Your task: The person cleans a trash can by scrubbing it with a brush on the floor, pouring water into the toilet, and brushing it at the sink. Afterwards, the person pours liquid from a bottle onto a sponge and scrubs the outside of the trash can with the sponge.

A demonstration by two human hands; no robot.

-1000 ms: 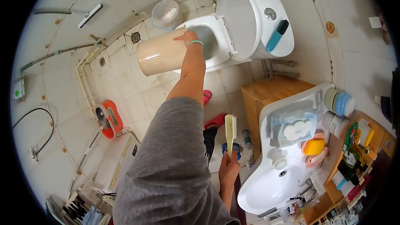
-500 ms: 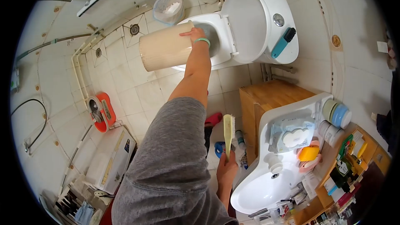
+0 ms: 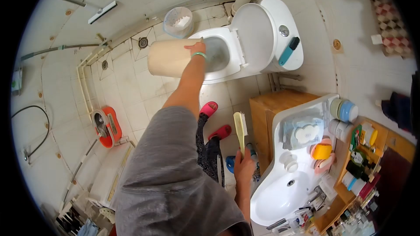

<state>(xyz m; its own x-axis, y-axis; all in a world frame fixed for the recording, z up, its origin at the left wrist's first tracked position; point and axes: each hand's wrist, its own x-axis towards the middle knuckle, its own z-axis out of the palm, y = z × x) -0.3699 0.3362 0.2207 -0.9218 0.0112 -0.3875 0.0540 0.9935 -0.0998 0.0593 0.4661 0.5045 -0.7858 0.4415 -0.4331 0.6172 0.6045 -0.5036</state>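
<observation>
My left hand [image 3: 197, 50] is closed on the rim of a cream-coloured bin [image 3: 170, 57]. The bin lies nearly on its side, its mouth turned toward the toilet bowl [image 3: 223, 71] and beside its front edge. The bin's inside is hidden from me. My right hand [image 3: 245, 166] is wrapped round the handle of a pale yellow scrub brush [image 3: 239, 129], held upright with its white bristles facing right. Behind the bowl, the toilet lid [image 3: 253, 39] stands raised. On the tank lies a teal brush [image 3: 288, 52] with dark bristles.
A lined waste bin [image 3: 178, 22] stands by the far wall. To the right are a wooden cabinet [image 3: 271, 105] and a washbasin [image 3: 271, 201] with wipes and soap. An orange mop bucket [image 3: 114, 126] is at left. Pink slippers [image 3: 209, 108] are on the tiled floor below me.
The view has shifted, and both slippers now show. The cream bin has turned more level, and more of the toilet bowl is uncovered. Both hands keep their holds.
</observation>
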